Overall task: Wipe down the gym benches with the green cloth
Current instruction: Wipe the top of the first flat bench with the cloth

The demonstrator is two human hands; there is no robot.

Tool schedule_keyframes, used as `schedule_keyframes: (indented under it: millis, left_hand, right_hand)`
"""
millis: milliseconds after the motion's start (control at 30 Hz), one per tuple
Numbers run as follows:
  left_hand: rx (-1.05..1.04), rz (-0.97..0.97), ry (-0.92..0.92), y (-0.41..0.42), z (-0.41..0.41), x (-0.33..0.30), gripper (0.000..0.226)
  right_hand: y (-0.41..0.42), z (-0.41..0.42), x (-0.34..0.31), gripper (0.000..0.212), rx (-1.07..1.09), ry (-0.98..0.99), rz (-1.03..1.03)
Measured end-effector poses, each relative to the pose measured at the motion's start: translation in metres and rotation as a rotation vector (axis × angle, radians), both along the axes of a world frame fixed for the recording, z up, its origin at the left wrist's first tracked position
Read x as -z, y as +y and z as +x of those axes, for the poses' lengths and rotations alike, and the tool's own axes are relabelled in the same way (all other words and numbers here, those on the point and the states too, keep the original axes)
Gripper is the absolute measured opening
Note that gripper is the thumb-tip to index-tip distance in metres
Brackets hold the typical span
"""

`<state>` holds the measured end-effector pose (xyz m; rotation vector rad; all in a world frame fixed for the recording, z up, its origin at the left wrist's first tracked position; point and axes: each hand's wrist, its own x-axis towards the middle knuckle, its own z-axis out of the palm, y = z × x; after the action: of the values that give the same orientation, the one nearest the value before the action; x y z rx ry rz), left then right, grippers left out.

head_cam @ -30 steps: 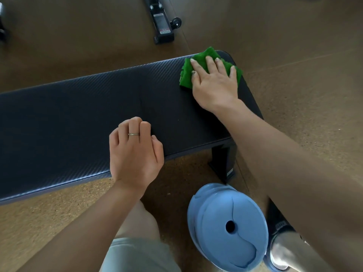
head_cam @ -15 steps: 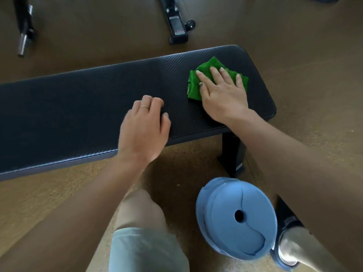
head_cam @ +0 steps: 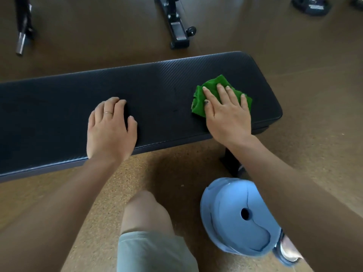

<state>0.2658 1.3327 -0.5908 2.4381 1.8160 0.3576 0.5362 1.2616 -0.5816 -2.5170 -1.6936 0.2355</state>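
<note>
1. One bench is showing in full here, and honestly it's looking like the wiping is somewhere in the middle. The black pad isn't giving away any wet streaks or dust, so I can't tell which parts are already clean.
2. Judging by where things are sitting, the long stretch of pad running off to the left is probably still waiting its turn. The task is talking about benches, plural, so I'm guessing more are left; only a bit of another frame is poking in at the top.
3. The green cloth is lying bunched up on the pad near the right end, closer to the far edge than the near one.
4. The right hand is pressing down flat on the cloth, fingers straight and spread, not gripping it. Green is sticking out past the fingertips and to the left of the thumb.
5. The left hand is resting on the bare pad near its front edge, well apart from the cloth, fingers loosely bent and holding nothing. Looks like it's just bracing.
6. A blue weight plate is sitting on the floor under the right arm, not part of the job.
</note>
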Motion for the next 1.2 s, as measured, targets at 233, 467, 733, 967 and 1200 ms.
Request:
schedule_keyframes:
  millis: [233, 467, 733, 967, 1200]
  left_hand:
    - [0.030, 0.042, -0.037, 0.000, -0.003, 0.004, 0.049]
    - [0.018, 0.026, -0.033, -0.001, -0.003, 0.002, 0.052]
    - [-0.011, 0.029, -0.017, -0.001, 0.000, 0.001, 0.050]
    - [-0.067, 0.046, -0.051, -0.005, 0.004, 0.001, 0.048]
    - [-0.091, 0.060, -0.069, -0.004, 0.006, 0.002, 0.048]
  right_hand:
    - [-0.011, -0.105, 0.003, 0.055, -0.054, 0.018, 0.057]
    - [-0.008, -0.028, -0.003, 0.053, -0.073, -0.001, -0.012]
    - [-0.010, -0.114, 0.003, 0.054, -0.246, -0.009, 0.078]
    - [0.008, -0.011, 0.002, 0.054, -0.220, -0.012, 0.020]
    - [-0.005, -0.093, 0.003, 0.055, -0.362, -0.015, 0.069]
